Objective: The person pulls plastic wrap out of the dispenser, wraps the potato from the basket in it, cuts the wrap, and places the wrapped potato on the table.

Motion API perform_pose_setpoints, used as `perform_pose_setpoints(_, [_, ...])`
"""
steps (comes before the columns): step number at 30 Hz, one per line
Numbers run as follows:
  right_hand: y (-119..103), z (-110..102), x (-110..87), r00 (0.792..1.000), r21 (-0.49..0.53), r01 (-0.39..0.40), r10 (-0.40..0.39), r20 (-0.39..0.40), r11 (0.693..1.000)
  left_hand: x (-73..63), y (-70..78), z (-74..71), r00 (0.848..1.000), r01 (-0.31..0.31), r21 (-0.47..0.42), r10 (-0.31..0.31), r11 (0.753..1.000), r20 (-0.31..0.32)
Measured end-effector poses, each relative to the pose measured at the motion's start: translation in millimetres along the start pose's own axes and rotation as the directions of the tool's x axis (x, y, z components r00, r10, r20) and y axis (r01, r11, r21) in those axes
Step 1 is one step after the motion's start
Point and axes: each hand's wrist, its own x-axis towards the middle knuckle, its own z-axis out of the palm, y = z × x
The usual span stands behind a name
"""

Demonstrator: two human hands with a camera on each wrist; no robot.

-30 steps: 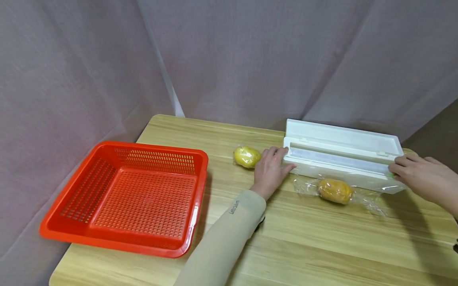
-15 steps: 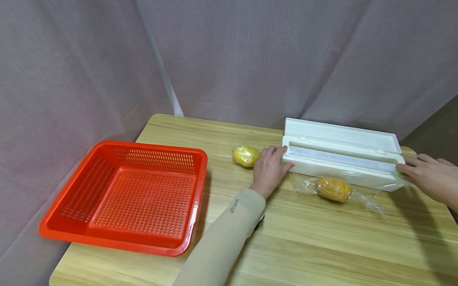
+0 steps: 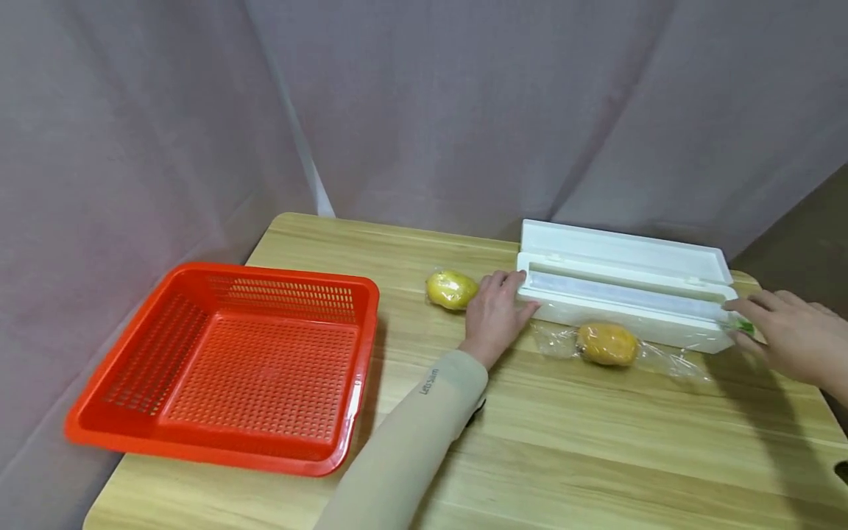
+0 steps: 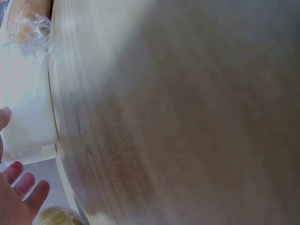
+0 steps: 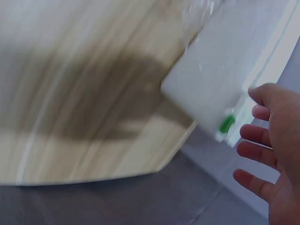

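A white cling film dispenser (image 3: pixel 626 318) lies along the back right of the table, its lid (image 3: pixel 623 250) raised and a film roll (image 3: pixel 629 294) inside. My left hand (image 3: pixel 493 313) holds its left end, with the thumb on the front wall. At the right end my right hand (image 3: pixel 795 331) has its fingers spread around a green slider tab (image 5: pixel 228 123), which shows uncovered in the right wrist view. In front of the box lies a yellow-orange oval fruit (image 3: pixel 607 344), perhaps a mango, in cling film with loose ends. A wrapped yellow-green fruit (image 3: pixel 451 289) sits left of my left hand.
A large red plastic basket (image 3: pixel 361 353) stands at the table's left, overhanging the left edge. Grey cloth (image 3: pixel 424 110) hangs behind the wooden table (image 3: pixel 563 456). The table's right corner is just below my right hand.
My right hand has shifted slightly along the box's right end, and its fingers have spread, baring the green tab. The wrapped orange fruit has tipped slightly. My left hand keeps its place.
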Motion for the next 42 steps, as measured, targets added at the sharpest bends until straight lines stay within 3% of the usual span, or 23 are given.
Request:
perform_pose_setpoints(4, [-16.4,5.9,13.8,0.996,0.050,0.054,-0.050,-0.079,0.997,0.1,-1.5,-1.7,1.000,0.017,0.018,-0.017,1.000,0.023])
perform_pose_setpoints(8, [-25.2,16.3,23.3,0.970,0.028,0.135,-0.126,-0.207,0.991,0.5,0.2,-1.6,0.997,0.004,0.056,-0.008,0.998,0.077])
perform_pose_setpoints(12, [-27.6,23.1,25.3,0.952,0.013,0.167,-0.158,-0.263,0.986,-0.5,3.4,-1.8,0.994,-0.003,0.097,-0.008,0.995,0.112])
perform_pose_setpoints(16, [-29.7,27.9,23.6,0.952,0.051,0.170,-0.151,-0.266,0.984,-2.4,5.5,-3.7,0.994,-0.009,0.125,-0.005,0.992,0.112])
perform_pose_setpoints(21, [-37.9,31.9,24.1,0.953,0.078,0.166,-0.140,-0.267,0.983,-5.1,5.9,-5.8,0.995,-0.060,0.130,0.049,0.990,0.089])
perform_pose_setpoints(28, [-47.4,37.1,28.8,0.942,0.050,0.190,-0.168,-0.290,0.981,-10.0,3.8,-10.2,0.992,-0.114,0.065,0.111,0.991,0.059])
perform_pose_setpoints(38, [-48.5,47.0,36.2,0.920,0.032,0.204,-0.180,-0.348,0.979,-16.4,0.9,-11.3,0.966,-0.206,-0.032,0.208,0.978,0.150])
perform_pose_setpoints(42, [-48.5,50.1,35.3,0.920,0.048,0.209,-0.180,-0.348,0.977,-17.3,0.3,-16.3,0.951,-0.226,-0.077,0.237,0.971,0.199])
